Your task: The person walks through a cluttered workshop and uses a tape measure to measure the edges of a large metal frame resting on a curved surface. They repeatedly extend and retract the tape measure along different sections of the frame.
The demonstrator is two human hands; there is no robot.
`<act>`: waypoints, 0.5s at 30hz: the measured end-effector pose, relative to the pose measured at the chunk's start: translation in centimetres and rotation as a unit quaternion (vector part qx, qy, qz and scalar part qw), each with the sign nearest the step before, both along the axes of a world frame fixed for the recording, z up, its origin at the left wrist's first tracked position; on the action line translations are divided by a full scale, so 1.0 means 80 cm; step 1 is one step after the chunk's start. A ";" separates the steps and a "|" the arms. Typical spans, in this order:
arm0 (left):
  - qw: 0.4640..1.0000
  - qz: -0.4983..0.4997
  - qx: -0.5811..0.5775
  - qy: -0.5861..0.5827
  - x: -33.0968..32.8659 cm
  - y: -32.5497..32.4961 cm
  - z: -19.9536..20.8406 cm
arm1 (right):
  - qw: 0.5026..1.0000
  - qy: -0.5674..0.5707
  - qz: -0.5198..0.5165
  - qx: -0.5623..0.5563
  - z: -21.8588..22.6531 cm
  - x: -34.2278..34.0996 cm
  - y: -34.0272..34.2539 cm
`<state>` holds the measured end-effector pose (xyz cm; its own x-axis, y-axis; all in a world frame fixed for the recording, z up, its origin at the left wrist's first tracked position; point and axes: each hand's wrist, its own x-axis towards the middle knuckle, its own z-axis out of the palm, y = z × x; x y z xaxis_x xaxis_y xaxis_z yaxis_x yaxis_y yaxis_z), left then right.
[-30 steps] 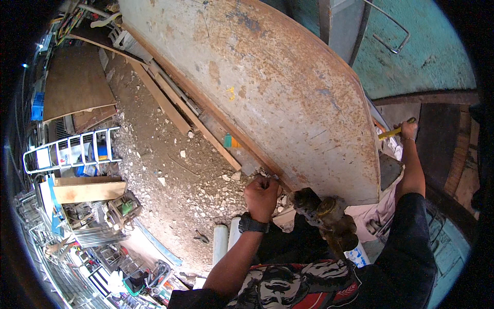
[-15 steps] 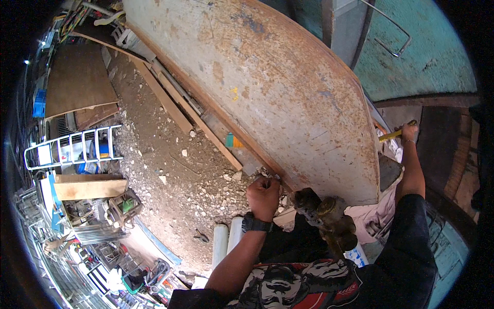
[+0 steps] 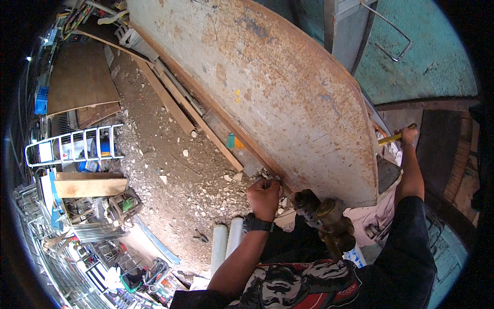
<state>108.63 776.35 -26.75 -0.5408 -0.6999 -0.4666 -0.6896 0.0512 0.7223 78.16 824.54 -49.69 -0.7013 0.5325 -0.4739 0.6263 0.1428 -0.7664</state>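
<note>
A worn, rust-stained bench top (image 3: 288,98) stretches diagonally across the middle. My left hand (image 3: 263,200), a dark watch on its wrist, is closed in a fist by the bench's near left corner. Whatever it may hold is hidden. Past the right end of the bench, my right hand (image 3: 409,135) is closed around a narrow yellow bar-like tool (image 3: 389,139), whose dark end sticks out beyond the fist. Its exact kind is unclear. Between my forearms, close to my body, sits a grimy brown bench vise (image 3: 332,219).
Long wooden planks (image 3: 200,121) lie along the bench's left side. White rubble (image 3: 206,190) covers the dirt floor, with pliers (image 3: 200,236) on it. A white ladder (image 3: 77,146) and cluttered tools (image 3: 136,278) are at left; two pale pipes (image 3: 226,242) stand near my left forearm.
The view has shifted very slightly. Both hands keep their closed grips, and the yellow tool's inner end tips a little lower.
</note>
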 end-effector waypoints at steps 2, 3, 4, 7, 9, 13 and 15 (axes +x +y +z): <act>0.999 -0.033 0.019 0.022 0.001 -0.016 -0.001 | 0.995 0.034 0.018 0.087 -0.055 -0.002 0.115; 0.998 -0.025 0.045 0.037 0.011 -0.031 -0.001 | 0.987 0.056 0.044 0.142 -0.053 -0.024 0.154; 0.999 -0.025 0.028 0.025 0.007 -0.021 -0.004 | 0.993 0.046 0.030 0.100 -0.063 -0.014 0.123; 1.000 -0.012 0.010 0.005 0.001 -0.008 -0.005 | 0.999 0.026 0.007 0.023 -0.040 -0.003 0.044; 1.000 -0.019 0.007 0.011 0.003 -0.010 -0.010 | 1.000 0.027 -0.001 0.015 -0.022 0.002 0.039; 0.999 -0.032 -0.013 0.017 0.010 -0.015 -0.024 | 0.999 0.024 -0.029 0.003 0.001 0.005 0.027; 0.999 -0.035 -0.018 0.014 0.009 -0.016 -0.023 | 0.999 0.008 -0.036 0.004 0.007 0.003 0.025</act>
<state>109.36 775.09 -28.61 -0.6020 -0.6760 -0.4251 -0.6626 0.1257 0.7384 78.41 826.53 -49.14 -0.6683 0.5853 -0.4592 0.6231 0.1032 -0.7753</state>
